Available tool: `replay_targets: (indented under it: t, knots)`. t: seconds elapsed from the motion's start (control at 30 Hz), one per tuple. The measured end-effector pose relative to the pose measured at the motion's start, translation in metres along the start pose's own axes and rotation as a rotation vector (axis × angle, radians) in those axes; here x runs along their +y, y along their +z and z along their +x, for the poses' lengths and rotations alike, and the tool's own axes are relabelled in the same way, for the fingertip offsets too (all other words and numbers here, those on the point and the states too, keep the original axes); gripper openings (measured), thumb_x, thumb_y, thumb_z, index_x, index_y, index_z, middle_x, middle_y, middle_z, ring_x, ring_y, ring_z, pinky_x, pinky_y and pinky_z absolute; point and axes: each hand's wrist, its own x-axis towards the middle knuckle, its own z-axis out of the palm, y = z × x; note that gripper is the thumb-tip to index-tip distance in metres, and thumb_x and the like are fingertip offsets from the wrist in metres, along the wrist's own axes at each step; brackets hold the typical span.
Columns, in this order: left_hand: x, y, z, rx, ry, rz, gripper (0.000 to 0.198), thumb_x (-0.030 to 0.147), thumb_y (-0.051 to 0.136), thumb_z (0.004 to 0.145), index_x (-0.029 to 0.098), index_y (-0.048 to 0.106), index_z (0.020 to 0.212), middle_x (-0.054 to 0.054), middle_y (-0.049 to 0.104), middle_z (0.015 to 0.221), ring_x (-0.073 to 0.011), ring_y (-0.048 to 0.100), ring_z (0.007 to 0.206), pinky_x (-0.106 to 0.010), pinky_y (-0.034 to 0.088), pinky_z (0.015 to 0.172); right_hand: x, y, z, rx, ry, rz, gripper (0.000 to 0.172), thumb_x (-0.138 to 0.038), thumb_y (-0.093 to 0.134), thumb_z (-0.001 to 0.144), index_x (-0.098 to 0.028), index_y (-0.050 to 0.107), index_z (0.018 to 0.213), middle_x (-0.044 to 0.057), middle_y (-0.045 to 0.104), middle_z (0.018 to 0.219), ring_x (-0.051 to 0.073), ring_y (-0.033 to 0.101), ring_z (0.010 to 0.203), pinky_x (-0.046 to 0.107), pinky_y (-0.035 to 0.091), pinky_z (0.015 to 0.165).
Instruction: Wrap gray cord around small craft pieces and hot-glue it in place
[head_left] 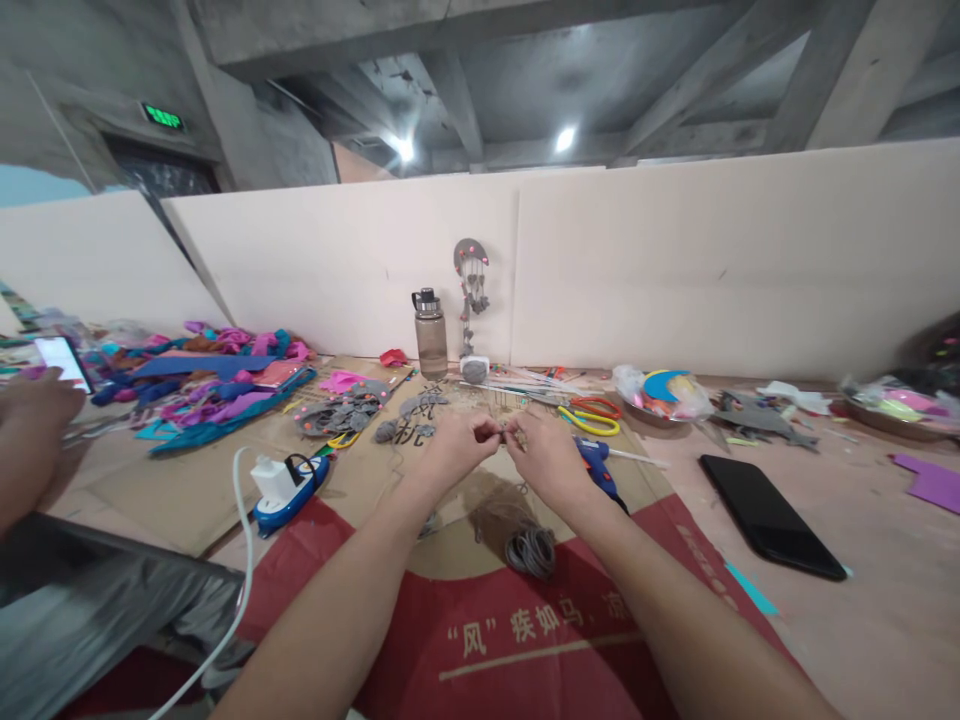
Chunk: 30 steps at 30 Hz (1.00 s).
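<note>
We see plain grey on the coil of yarn (531,553). Below it, we find deep red printed cardboard (412,630) bearing pale gold characters and a gold line; its tan part carries black characters. We note yellow handles on one pair of scissors (596,423), orange-red on another, and blue on the glue gun (594,458). The phone (772,515) at our right is black; the power strip (304,492), blue and white. We spot pink and orange dots on the grey crescent ornament (469,250), and magenta, teal, purple and blue among the felt scraps (225,368).
</note>
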Motion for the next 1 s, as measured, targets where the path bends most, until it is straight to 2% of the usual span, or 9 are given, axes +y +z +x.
replay_targets:
  t: [0.13,0.3,0.47,0.63,0.7,0.77,0.83,0.9,1.0]
  knots:
    - [-0.006,0.002,0.002,0.035,-0.013,-0.01,0.013,0.015,0.056,0.07,0.018,0.067,0.066,0.002,0.059,0.055,-0.0107,0.048,0.052,-0.023,0.035,0.056,0.001,0.005,0.0,-0.006,0.005,0.116,0.014,-0.018,0.048,0.088,-0.017,0.062,0.09,0.009,0.061,0.094,0.02,0.055,0.089,0.032,0.042,0.081]
    - [-0.018,0.001,0.007,0.154,-0.102,-0.037,0.008,0.015,0.056,0.067,0.016,0.064,0.066,0.002,0.06,0.058,-0.0104,0.05,0.055,-0.022,0.037,0.056,-0.002,0.009,-0.002,0.015,0.0,0.252,0.023,-0.017,0.044,0.089,-0.013,0.057,0.108,0.012,0.061,0.101,0.021,0.055,0.094,0.036,0.044,0.085]
    - [-0.03,-0.005,0.011,0.226,-0.245,-0.172,0.009,0.02,0.056,0.068,0.016,0.063,0.067,0.001,0.061,0.056,-0.0115,0.053,0.052,-0.022,0.039,0.053,-0.006,0.008,-0.003,0.016,-0.007,0.313,0.019,-0.016,0.044,0.087,-0.015,0.061,0.097,0.01,0.064,0.095,0.021,0.056,0.091,0.037,0.043,0.084]
    - [-0.055,-0.015,0.019,0.389,-0.348,-0.314,0.008,0.022,0.057,0.066,0.015,0.062,0.068,0.0,0.061,0.054,-0.0106,0.052,0.049,-0.022,0.039,0.05,-0.01,-0.002,-0.006,-0.045,0.047,0.455,0.019,-0.022,0.047,0.086,-0.017,0.064,0.082,0.006,0.065,0.084,0.018,0.056,0.082,0.033,0.042,0.078]
    - [-0.065,-0.02,0.023,0.495,-0.379,-0.431,0.009,0.024,0.059,0.065,0.015,0.061,0.066,0.001,0.06,0.054,-0.01,0.053,0.049,-0.021,0.04,0.05,-0.012,-0.012,-0.008,-0.122,0.149,0.591,0.021,-0.029,0.048,0.085,-0.018,0.065,0.079,0.001,0.059,0.069,0.014,0.052,0.067,0.028,0.041,0.066]
    - [-0.073,-0.025,0.026,0.578,-0.398,-0.555,0.011,0.025,0.062,0.064,0.015,0.06,0.065,0.001,0.058,0.053,-0.0093,0.052,0.048,-0.02,0.039,0.048,-0.015,-0.028,-0.01,-0.209,0.286,0.789,0.024,-0.037,0.051,0.083,-0.017,0.065,0.081,-0.004,0.045,0.057,0.01,0.04,0.053,0.023,0.033,0.052]
    - [-0.077,-0.029,0.027,0.643,-0.425,-0.668,0.012,0.025,0.065,0.061,0.014,0.059,0.063,0.002,0.057,0.052,-0.0089,0.052,0.048,-0.019,0.038,0.047,-0.017,-0.05,-0.01,-0.253,0.388,0.997,0.028,-0.043,0.057,0.079,-0.016,0.064,0.083,-0.007,0.034,0.055,0.007,0.029,0.047,0.02,0.024,0.045]
    - [-0.079,-0.032,0.028,0.694,-0.457,-0.764,0.012,0.022,0.067,0.058,0.014,0.059,0.061,0.002,0.057,0.052,-0.0086,0.052,0.048,-0.019,0.037,0.046,-0.019,-0.076,-0.009,-0.24,0.395,1.129,0.03,-0.045,0.064,0.075,-0.016,0.063,0.082,-0.008,0.033,0.055,0.006,0.025,0.047,0.02,0.019,0.043]
    - [-0.082,-0.037,0.029,0.75,-0.494,-0.844,0.012,0.019,0.068,0.056,0.014,0.059,0.061,0.002,0.056,0.053,-0.0088,0.053,0.049,-0.018,0.037,0.046,-0.023,-0.115,-0.012,-0.16,0.345,1.092,0.031,-0.046,0.065,0.076,-0.016,0.064,0.084,-0.007,0.033,0.055,0.006,0.025,0.047,0.02,0.019,0.042]
